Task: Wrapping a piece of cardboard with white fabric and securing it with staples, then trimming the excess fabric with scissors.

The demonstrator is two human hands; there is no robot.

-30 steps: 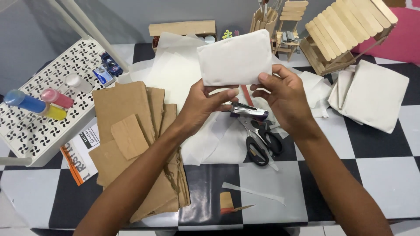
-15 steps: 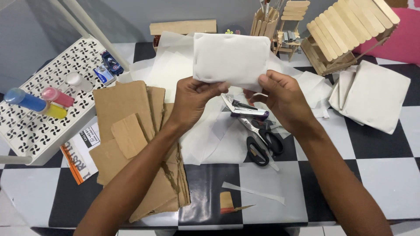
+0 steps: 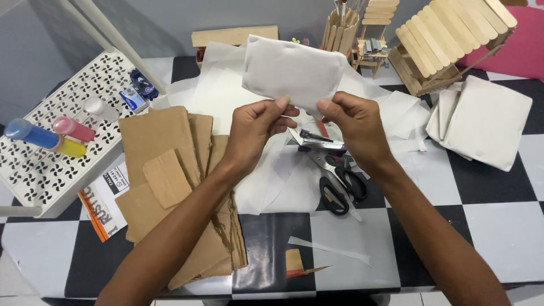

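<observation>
Black and white checks cover the surface, which is crowded with craft materials. Both hands hold up a white paper-wrapped packet above the middle of it, tilted, its lower edge toward the person. The left hand pinches the lower edge between thumb and fingers; the right hand pinches the same edge just to the right. Below the hands lie a stapler and black-handled scissors on loose white paper sheets. Torn cardboard pieces lie to the left, beside a white perforated rack carrying paint bottles. Far right stands a craft-stick house, with more white packets near it.
</observation>
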